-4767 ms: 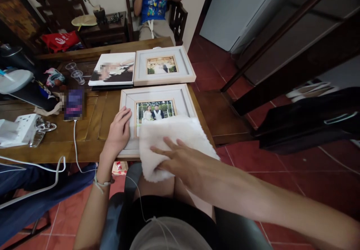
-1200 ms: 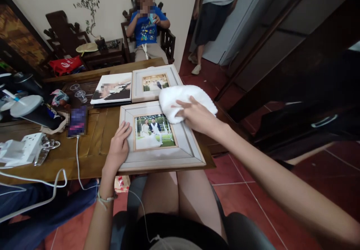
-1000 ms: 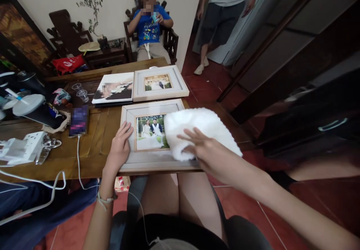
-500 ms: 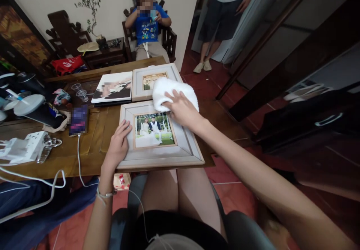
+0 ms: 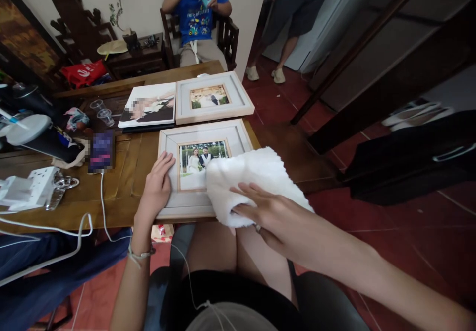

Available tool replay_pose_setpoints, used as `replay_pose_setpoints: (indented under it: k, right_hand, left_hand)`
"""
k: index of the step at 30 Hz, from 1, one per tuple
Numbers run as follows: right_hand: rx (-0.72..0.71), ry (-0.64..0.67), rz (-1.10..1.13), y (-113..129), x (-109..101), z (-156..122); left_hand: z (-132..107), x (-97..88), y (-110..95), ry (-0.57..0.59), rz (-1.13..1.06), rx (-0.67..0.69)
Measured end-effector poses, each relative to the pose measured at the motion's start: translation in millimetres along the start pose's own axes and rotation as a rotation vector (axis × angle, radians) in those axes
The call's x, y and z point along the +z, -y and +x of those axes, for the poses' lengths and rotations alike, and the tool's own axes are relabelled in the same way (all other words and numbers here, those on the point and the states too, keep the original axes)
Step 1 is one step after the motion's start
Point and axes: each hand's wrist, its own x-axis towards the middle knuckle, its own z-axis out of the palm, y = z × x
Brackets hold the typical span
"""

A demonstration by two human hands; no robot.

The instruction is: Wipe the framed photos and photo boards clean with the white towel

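A pale picture frame (image 5: 238,135) lies flat near the table's front edge, holding a photo of a couple outdoors. My left hand (image 5: 158,182) rests on its left border, fingers stretched out and lying flat. A fluffy white towel (image 5: 275,167) is bunched under my right hand (image 5: 266,209), which presses it over the frame's lower right part. One fold of the towel curls at my fingers. The towel covers part of the photo and the lower right corner, and hangs past the frame's right side.
Behind are a second picture frame (image 5: 215,80) and a photo album (image 5: 148,105). At left lie a phone (image 5: 101,150) on a cable, a power strip (image 5: 40,187) and a lidded cup (image 5: 40,140). One person (image 5: 197,18) sits opposite; another person (image 5: 297,18) stands behind right.
My right hand has brought the towel from the frame's far edge down to its near right corner, uncovering the second frame. My left hand stays on the left border.
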Motion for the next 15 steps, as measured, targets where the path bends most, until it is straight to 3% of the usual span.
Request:
replay_pose_setpoints:
  k: [3, 7, 10, 13, 15]
  right_hand:
    - [0.042, -0.064, -0.014, -15.2, 14.1, 15.8]
    - [0.151, -0.181, -0.093, -61.6, 29.0, 61.4]
    - [0.192, -0.200, -0.180, -87.4, 30.2, 93.9]
    - [0.158, -0.121, -0.266, -86.0, 30.3, 104.2]
    - [0.114, -0.066, -0.280, -71.2, 30.0, 93.9]
  left_hand:
    - [-0.3, -0.5, 1.7, 0.007, -0.012, 0.022]
    - [-0.1, -1.5, 2.8, 0.015, -0.036, 0.041]
    - [-0.1, -1.8, 1.7, 0.013, -0.032, 0.040]
    - [-0.4, -1.2, 0.0, 0.012, -0.017, 0.026]
    - [-0.4, -0.4, -0.9, 0.003, -0.009, 0.015]
